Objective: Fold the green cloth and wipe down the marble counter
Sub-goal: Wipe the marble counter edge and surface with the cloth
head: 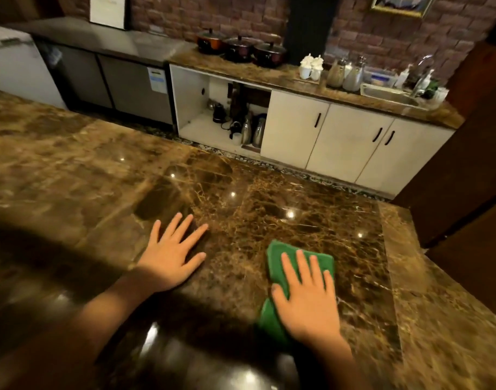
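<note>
one folded green cloth lies on the marble counter, pressed flat beneath the right hand, fingers straight and slightly spread. the left hand, fingers splayed, rests on bare marble well apart. beyond: three lidded pots, a sink, three closed cabinet doors.

we see our own two arms coming in from six o'clock, both bare from forearm to fingertips. our left hand and our right hand wear no gloves, rings, watch or bracelet. no sleeve shows on either forearm. fingernails look short and plain. the lower left forearm sits in shadow.
</note>
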Demonstrator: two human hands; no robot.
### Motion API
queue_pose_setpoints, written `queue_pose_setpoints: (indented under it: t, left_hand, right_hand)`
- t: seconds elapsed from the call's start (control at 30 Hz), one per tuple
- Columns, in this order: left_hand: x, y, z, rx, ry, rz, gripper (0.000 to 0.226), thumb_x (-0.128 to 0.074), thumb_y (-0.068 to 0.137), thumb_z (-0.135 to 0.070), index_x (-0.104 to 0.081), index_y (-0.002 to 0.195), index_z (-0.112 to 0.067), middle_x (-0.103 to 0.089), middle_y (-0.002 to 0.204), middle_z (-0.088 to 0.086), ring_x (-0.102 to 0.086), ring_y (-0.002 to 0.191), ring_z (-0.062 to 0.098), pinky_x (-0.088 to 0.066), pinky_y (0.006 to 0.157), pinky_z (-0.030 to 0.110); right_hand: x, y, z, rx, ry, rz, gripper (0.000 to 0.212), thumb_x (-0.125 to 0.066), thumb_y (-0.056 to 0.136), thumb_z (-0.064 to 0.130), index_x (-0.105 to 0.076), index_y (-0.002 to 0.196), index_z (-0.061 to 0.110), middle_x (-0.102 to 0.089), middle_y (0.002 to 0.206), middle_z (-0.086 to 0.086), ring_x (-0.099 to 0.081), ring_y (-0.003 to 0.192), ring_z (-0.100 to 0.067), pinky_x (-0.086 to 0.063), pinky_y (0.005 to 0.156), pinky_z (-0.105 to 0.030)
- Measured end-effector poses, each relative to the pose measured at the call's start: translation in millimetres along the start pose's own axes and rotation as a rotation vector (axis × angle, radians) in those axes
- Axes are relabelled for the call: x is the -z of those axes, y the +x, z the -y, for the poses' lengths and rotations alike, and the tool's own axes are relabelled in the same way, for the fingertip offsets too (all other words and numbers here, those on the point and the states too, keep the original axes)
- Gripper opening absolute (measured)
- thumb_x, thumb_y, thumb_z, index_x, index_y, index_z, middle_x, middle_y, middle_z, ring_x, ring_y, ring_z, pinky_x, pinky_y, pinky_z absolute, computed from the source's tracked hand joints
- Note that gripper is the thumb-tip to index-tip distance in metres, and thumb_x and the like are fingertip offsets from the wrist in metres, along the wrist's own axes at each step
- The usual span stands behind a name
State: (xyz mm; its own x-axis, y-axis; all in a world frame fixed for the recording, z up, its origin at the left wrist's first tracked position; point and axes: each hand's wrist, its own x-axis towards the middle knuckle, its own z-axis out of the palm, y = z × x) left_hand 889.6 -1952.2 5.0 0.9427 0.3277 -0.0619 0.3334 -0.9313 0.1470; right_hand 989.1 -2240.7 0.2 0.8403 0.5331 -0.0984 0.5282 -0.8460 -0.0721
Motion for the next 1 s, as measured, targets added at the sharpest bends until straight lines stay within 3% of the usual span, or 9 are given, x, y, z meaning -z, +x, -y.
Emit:
queue_pose_setpoints:
  t: [0.13,0.27,0.4,0.6,0.73,0.8,0.9,0.97,1.0]
  left_hand:
    - [-8,10,12,0.007,0.041,0.018,0.074,-0.003,0.077,-0.078,0.005,0.147,-0.053,0.011,0.163,-0.002,0.022,0.146,0.016,0.010,0.115,0.059]
    - [-13,9,16,-0.008,0.050,0.012,0.071,-0.005,0.080,-0.078,0.006,0.146,-0.055,0.013,0.162,-0.004,0.024,0.145,0.015,0.011,0.114,0.060]
    - [-15,10,16,-0.033,0.033,-0.048,0.070,-0.014,0.084,-0.076,-0.007,0.149,-0.050,0.003,0.162,-0.001,0.014,0.148,0.020,0.004,0.115,0.062]
    - [-17,11,17,-0.047,0.017,-0.045,0.069,-0.013,0.085,-0.075,-0.005,0.149,-0.051,0.009,0.161,-0.002,0.018,0.147,0.021,0.007,0.115,0.062]
    - [-12,11,15,-0.044,0.018,0.011,0.068,-0.002,0.084,-0.072,0.008,0.148,-0.052,0.023,0.158,-0.004,0.030,0.143,0.019,0.018,0.113,0.059]
    - [-7,10,15,-0.041,-0.056,-0.020,0.064,-0.001,0.087,-0.061,-0.001,0.150,-0.049,0.012,0.162,-0.007,0.024,0.145,0.015,0.016,0.114,0.055]
    - [1,13,18,0.005,-0.409,-0.152,0.050,-0.034,0.098,-0.027,-0.033,0.147,-0.033,-0.022,0.160,-0.002,0.001,0.149,0.012,0.005,0.118,0.050]
    - [8,14,24,0.057,-0.545,-0.198,0.051,-0.047,0.094,-0.008,-0.043,0.142,-0.024,-0.031,0.157,0.003,-0.005,0.149,0.016,0.002,0.119,0.049]
    - [11,15,30,0.077,-0.549,-0.194,0.051,-0.049,0.094,-0.009,-0.042,0.142,-0.025,-0.030,0.157,0.003,-0.004,0.149,0.018,0.004,0.119,0.049]
  right_hand:
    - [16,63,-18,-0.215,0.059,0.014,0.068,-0.015,0.093,0.063,0.003,0.154,0.039,0.008,0.164,0.001,0.011,0.149,-0.024,0.008,0.117,-0.048]
    - [25,137,-28,-0.241,0.077,0.036,0.069,-0.016,0.093,0.064,-0.001,0.155,0.038,0.006,0.164,0.001,0.009,0.149,-0.025,0.006,0.117,-0.049]
    - [33,217,-32,-0.225,0.083,0.029,0.073,-0.014,0.090,0.066,-0.004,0.155,0.036,0.003,0.164,0.000,0.007,0.149,-0.027,0.005,0.117,-0.051]
    - [35,285,-6,-0.242,0.075,0.039,0.075,-0.013,0.088,0.068,-0.004,0.155,0.035,0.003,0.164,-0.001,0.008,0.149,-0.030,0.006,0.117,-0.053]
    - [26,243,58,-0.050,0.022,0.021,0.076,-0.007,0.087,0.065,-0.003,0.155,0.032,0.003,0.164,-0.003,0.007,0.149,-0.030,0.005,0.116,-0.052]
    - [15,196,97,0.029,0.053,-0.002,0.074,-0.007,0.088,0.063,-0.002,0.155,0.032,0.003,0.164,-0.002,0.009,0.149,-0.028,0.008,0.116,-0.050]
    - [2,116,133,0.097,0.054,-0.017,0.071,-0.013,0.092,0.060,-0.004,0.156,0.031,0.002,0.164,-0.004,0.010,0.149,-0.028,0.010,0.118,-0.049]
    - [-3,60,140,0.152,0.054,-0.041,0.070,-0.019,0.092,0.060,-0.012,0.156,0.031,-0.006,0.163,-0.005,0.004,0.150,-0.029,0.009,0.118,-0.047]
    - [-4,38,137,0.180,0.052,-0.049,0.070,-0.023,0.091,0.060,-0.014,0.155,0.033,-0.010,0.163,-0.004,0.002,0.149,-0.029,0.009,0.117,-0.045]
